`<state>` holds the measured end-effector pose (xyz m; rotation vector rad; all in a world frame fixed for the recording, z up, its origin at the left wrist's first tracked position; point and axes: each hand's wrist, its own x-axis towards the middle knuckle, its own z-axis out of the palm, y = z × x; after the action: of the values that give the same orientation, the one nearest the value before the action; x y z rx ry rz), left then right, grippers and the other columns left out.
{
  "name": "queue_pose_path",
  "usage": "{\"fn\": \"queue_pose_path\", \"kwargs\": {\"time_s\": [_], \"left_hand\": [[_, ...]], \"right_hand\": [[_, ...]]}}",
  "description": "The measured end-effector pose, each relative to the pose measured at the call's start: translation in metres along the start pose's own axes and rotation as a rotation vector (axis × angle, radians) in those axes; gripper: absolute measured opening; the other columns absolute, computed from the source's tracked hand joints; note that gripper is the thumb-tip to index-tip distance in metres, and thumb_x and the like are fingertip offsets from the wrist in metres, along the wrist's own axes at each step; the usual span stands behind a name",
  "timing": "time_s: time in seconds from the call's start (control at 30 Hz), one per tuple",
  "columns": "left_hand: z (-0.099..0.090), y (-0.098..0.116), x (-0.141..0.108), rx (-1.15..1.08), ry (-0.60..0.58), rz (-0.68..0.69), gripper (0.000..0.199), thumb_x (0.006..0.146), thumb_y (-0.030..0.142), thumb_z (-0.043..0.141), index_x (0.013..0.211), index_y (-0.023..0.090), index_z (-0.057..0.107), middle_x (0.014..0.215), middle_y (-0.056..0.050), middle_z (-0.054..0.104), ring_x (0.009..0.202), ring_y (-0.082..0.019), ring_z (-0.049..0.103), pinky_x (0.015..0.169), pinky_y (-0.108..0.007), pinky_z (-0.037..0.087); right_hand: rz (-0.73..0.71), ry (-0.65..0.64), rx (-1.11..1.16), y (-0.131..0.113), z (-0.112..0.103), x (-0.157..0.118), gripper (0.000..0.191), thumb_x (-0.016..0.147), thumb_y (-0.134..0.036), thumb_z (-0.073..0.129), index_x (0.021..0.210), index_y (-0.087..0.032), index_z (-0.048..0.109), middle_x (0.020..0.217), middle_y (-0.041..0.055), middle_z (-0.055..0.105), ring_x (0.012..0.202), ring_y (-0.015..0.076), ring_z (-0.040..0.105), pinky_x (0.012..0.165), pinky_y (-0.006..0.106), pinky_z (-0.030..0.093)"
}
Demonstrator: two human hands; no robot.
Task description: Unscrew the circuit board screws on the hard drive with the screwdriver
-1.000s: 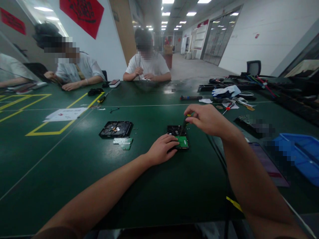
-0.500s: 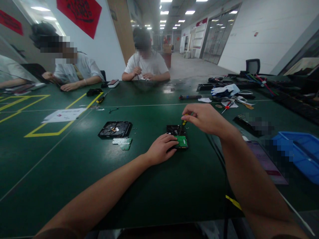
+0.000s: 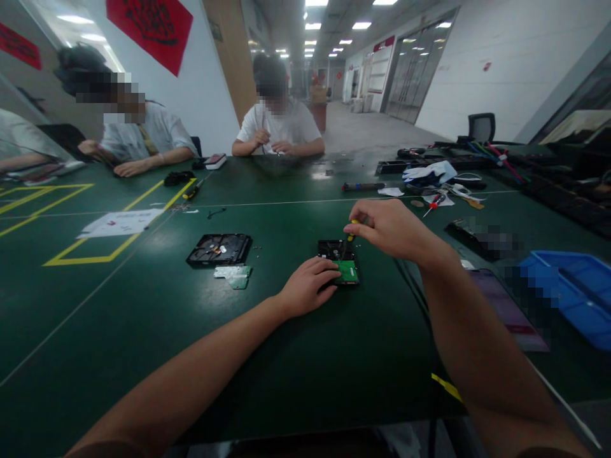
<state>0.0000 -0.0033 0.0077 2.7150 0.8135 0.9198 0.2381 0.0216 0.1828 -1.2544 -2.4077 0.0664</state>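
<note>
A hard drive (image 3: 329,247) lies on the green table in front of me, its green circuit board (image 3: 348,272) facing up. My left hand (image 3: 310,286) holds the drive from its left side, fingers laid across the board and thumb at the near edge. Above the drive, my right hand (image 3: 384,229) pinches the yellow-and-black handle of a screwdriver (image 3: 351,235). Its shaft points down at the drive; the tip is too small to make out. Left of these lie a second hard drive (image 3: 218,249) and a detached circuit board (image 3: 233,275), with tiny screws beside them.
A blue bin (image 3: 573,299) and a flat purple-screened device (image 3: 508,308) are at the right. Behind them lie a red-handled screwdriver (image 3: 434,203), gloves (image 3: 429,172) and cables. White paper (image 3: 119,222) lies at the left. Two people sit working across the table, another at far left.
My right fingers have shifted slightly on the screwdriver handle. The left hand and the hard drive stay in place; the whole view has moved a little.
</note>
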Motion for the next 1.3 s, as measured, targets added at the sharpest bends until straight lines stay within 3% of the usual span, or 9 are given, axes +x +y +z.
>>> {"fn": "queue_pose_path", "kwargs": {"time_s": [0.17,0.3,0.53,0.7,0.9,1.0,1.13,1.3], "left_hand": [[0.0001,-0.0006,-0.0004,-0.004,0.011,0.01,0.031,0.104,0.03,0.065,0.133,0.023,0.069,0.136,-0.011,0.07,0.132,-0.029,0.064,0.118,-0.057,0.053],[0.0008,-0.0013,-0.0007,-0.006,0.008,0.007,0.032,0.103,0.031,0.065,0.134,0.024,0.069,0.136,-0.011,0.07,0.132,-0.03,0.064,0.117,-0.059,0.053],[0.0008,-0.0017,-0.0009,-0.006,0.01,0.007,0.032,0.103,0.03,0.065,0.135,0.023,0.068,0.137,-0.011,0.07,0.132,-0.03,0.064,0.118,-0.058,0.053],[-0.0002,-0.0009,-0.0003,-0.016,0.004,0.001,0.033,0.102,0.03,0.066,0.135,0.024,0.069,0.135,-0.011,0.071,0.13,-0.03,0.065,0.116,-0.058,0.054],[-0.0008,0.0007,0.0008,-0.017,0.005,-0.002,0.032,0.102,0.029,0.066,0.134,0.024,0.069,0.133,-0.011,0.071,0.131,-0.03,0.065,0.115,-0.058,0.054],[-0.0004,0.0005,0.0011,-0.016,0.006,0.001,0.032,0.102,0.03,0.066,0.134,0.024,0.069,0.134,-0.011,0.071,0.131,-0.03,0.065,0.115,-0.059,0.054],[0.0006,-0.0002,0.001,-0.005,0.002,0.003,0.031,0.103,0.03,0.065,0.133,0.023,0.069,0.135,-0.011,0.071,0.131,-0.03,0.065,0.116,-0.057,0.053],[0.0019,-0.0012,0.0004,-0.005,0.005,0.0,0.032,0.103,0.031,0.065,0.133,0.023,0.069,0.136,-0.011,0.07,0.132,-0.03,0.064,0.117,-0.057,0.053]], "right_hand": [[-0.032,0.006,0.013,0.0,0.0013,0.0015,0.018,0.097,-0.039,0.072,0.094,-0.021,0.074,0.089,0.0044,0.079,0.077,0.0205,0.068,0.073,0.033,0.042],[-0.051,-0.001,0.034,-0.0003,0.0019,0.0016,0.013,0.096,-0.031,0.07,0.101,-0.021,0.077,0.097,0.0051,0.081,0.079,0.02,0.07,0.077,0.033,0.045],[-0.045,-0.042,0.023,-0.0009,0.0002,-0.0009,0.022,0.095,-0.016,0.064,0.112,-0.02,0.078,0.104,0.0059,0.083,0.081,0.0205,0.072,0.081,0.034,0.047],[-0.004,-0.006,-0.021,0.0,-0.0005,-0.0006,0.014,0.094,-0.029,0.074,0.103,-0.018,0.075,0.096,0.0073,0.081,0.081,0.0229,0.071,0.076,0.034,0.045],[-0.007,0.008,-0.015,0.0001,0.0005,0.0009,0.019,0.095,-0.04,0.076,0.092,-0.021,0.074,0.088,0.0047,0.078,0.077,0.0214,0.068,0.073,0.033,0.043],[-0.041,0.005,-0.002,-0.0003,0.0003,0.0005,0.01,0.094,-0.031,0.073,0.098,-0.021,0.076,0.097,0.0054,0.08,0.08,0.0213,0.069,0.076,0.033,0.045],[-0.083,-0.028,0.022,-0.0017,0.0001,-0.0008,0.021,0.094,-0.02,0.066,0.111,-0.019,0.077,0.105,0.0079,0.081,0.085,0.0216,0.071,0.08,0.034,0.048],[-0.051,-0.034,0.037,-0.0015,0.0015,-0.0006,0.026,0.096,-0.023,0.062,0.115,-0.018,0.078,0.101,0.0093,0.082,0.084,0.0233,0.072,0.079,0.035,0.049]]}}
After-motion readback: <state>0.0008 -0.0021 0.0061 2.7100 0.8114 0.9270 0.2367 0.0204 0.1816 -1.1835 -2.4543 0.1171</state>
